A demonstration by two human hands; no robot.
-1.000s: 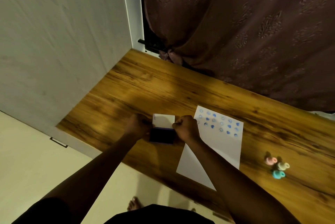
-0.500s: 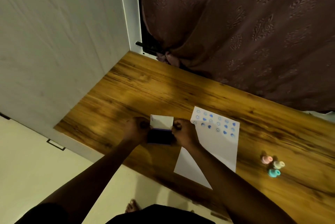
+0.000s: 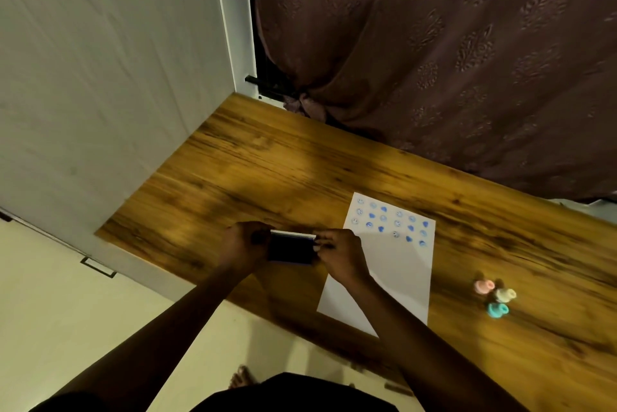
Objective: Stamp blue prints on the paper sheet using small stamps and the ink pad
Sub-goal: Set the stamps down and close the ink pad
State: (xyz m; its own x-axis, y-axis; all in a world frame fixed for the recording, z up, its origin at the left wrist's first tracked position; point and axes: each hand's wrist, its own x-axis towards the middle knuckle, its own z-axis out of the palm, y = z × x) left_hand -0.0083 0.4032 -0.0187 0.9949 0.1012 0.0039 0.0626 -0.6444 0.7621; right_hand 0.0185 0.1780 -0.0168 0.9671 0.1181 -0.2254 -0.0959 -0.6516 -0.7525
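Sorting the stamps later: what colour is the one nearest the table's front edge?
Teal stamp, clearest in the head view, beside a pink and a cream one.

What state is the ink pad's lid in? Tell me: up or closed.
Nearly closed. Only a thin white edge of the lid shows along the far side of the dark ink pad, held between the left hand and right hand.

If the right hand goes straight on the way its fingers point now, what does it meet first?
The right hand points leftward, and its fingers already touch the ink pad, so that comes first. Beyond it, the left hand grips the opposite side. Depth is hard to judge from this single view.
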